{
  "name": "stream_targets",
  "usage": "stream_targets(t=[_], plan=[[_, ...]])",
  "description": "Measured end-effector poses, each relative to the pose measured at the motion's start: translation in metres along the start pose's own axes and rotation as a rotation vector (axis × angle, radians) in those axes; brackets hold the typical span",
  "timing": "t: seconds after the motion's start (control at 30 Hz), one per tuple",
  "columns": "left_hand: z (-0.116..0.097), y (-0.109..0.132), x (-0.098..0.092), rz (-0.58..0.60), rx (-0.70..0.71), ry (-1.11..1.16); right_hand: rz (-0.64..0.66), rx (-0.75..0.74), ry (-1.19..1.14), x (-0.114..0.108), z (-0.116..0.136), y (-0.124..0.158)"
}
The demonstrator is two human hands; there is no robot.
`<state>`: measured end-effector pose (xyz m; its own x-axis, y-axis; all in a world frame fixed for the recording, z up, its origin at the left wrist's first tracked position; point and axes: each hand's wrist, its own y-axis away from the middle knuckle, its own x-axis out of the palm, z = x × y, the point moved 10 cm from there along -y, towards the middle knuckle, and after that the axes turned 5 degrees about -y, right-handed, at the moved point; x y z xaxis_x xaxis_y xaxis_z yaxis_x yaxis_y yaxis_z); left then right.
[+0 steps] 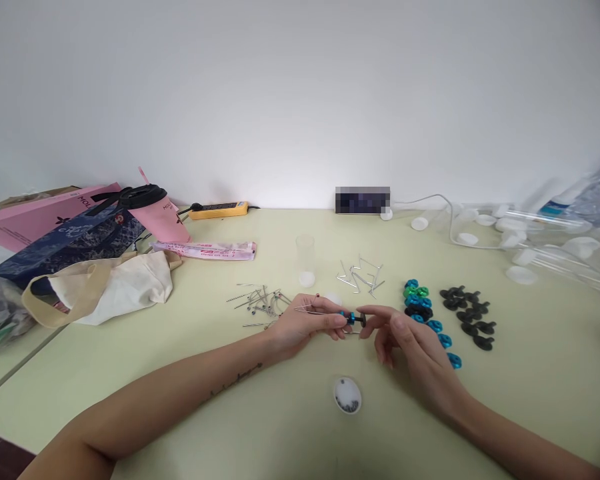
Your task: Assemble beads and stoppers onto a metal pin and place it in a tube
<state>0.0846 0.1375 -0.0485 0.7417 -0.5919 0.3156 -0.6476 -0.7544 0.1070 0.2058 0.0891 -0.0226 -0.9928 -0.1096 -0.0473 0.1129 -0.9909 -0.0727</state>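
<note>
My left hand (307, 325) is closed on a small blue metal part (350, 318). Out of its right side sticks a black stem ending in a dark round knob (363, 320). A thin metal rod also shows at these fingers. My right hand (405, 337) has its fingers apart, fingertips at the knob; its thumb is clear of it. Left of my left hand lies a pile of thin metal rods with small fittings (260, 303). Beside my right hand are blue, green and black metal parts (434, 326) and several black winged pieces (473, 315).
A white dish (347, 395) of tiny dark pieces sits in front. Behind are bent hex keys (360, 275) and a clear tube (305, 257). At left are a pink cup (163, 217), cloth bag (125, 287) and yellow power strip (219, 211); clear tubes (550, 230) lie at right.
</note>
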Motion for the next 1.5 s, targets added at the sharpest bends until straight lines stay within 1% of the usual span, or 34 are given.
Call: stream_targets(t=[0.23,0.7,0.9,1.03,1.13,1.33,1.5], plan=[[0.0004,0.0,0.0008,0.009,-0.006,0.003,0.004,-0.011,0.014,-0.0009,-0.0001,0.0007],[-0.0002,0.0008,-0.0008,-0.023,-0.023,0.004,0.015,-0.018,0.038,-0.0004,-0.0014,0.0021],[0.0,0.0006,0.0007,-0.001,-0.023,0.009,0.01,0.002,0.019,-0.0006,-0.005,0.0001],[0.0001,0.0004,0.0004,-0.003,-0.023,0.01,0.003,0.003,0.023,-0.0012,-0.003,0.0006],[-0.0002,0.0003,0.0008,-0.004,-0.022,0.001,-0.018,-0.016,0.077,-0.0021,-0.0001,0.0011],[-0.0002,0.0012,0.0051,0.032,-0.034,-0.027,-0.056,-0.052,0.282,-0.0025,0.001,-0.0003],[-0.0023,0.0028,0.0089,0.061,-0.024,-0.044,-0.031,-0.013,0.272,-0.0016,-0.0025,-0.0014]])
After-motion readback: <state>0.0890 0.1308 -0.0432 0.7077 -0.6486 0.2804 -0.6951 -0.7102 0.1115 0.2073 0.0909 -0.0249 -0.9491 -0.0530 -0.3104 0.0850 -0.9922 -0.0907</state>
